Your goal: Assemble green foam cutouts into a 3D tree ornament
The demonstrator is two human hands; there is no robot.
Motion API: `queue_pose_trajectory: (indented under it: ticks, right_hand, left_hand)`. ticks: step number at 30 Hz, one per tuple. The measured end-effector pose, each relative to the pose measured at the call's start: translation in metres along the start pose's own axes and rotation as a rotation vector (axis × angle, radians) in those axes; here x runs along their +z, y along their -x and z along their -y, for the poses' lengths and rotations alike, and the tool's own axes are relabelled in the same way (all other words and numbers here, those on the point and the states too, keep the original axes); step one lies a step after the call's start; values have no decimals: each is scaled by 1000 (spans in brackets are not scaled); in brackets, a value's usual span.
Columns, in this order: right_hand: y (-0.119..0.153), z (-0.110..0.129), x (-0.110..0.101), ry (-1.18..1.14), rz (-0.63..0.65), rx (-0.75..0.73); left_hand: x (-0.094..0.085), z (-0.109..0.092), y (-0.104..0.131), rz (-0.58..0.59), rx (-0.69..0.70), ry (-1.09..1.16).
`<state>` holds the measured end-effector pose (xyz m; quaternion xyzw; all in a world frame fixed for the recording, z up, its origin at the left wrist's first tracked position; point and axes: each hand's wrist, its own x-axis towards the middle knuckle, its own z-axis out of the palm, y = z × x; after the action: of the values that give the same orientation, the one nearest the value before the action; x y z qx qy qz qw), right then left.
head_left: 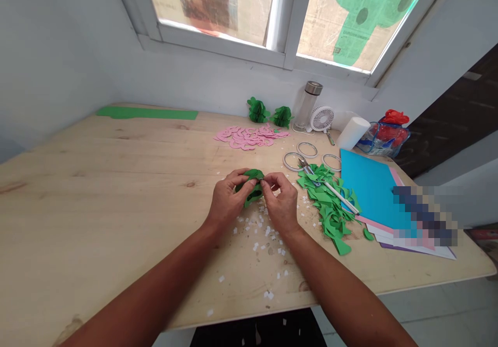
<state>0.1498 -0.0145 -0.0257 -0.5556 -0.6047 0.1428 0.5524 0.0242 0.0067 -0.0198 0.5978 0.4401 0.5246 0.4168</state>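
Note:
Both hands meet over the middle of the wooden table (148, 207). Between them is a green paper cutout piece (253, 197), folded or layered, with dark gaps in it. My left hand (230, 194) grips it from the left, thumb on top. At its upper right edge, the fingertips of my right hand (280, 199) are pinched together against the paper; whether they hold anything else is too small to tell. Small white paper bits (268, 230) lie scattered below and around the hands. A pile of green paper scraps (330, 207) lies right of my right hand.
Scissors (305, 165) and a white pen-like stick (340, 196) rest on the scraps. Several tape rolls (307, 150), pink cutouts (252, 137), green paper shapes (257, 111), a bottle (307, 106), a small fan (322, 119) and a green strip (148, 113) lie farther back. Blue paper (365, 186) is at right.

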Motion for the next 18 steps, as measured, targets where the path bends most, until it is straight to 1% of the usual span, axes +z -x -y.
queue_pose_trajectory:
  ticks: [8,18]
  right_hand:
    - [1,2,0,-12,-6,7]
    - [0,1,-1,3,2,-20]
  left_hand:
    - [0,-1,0,9,-4,-9]
    - [0,0,0,11,-24,2]
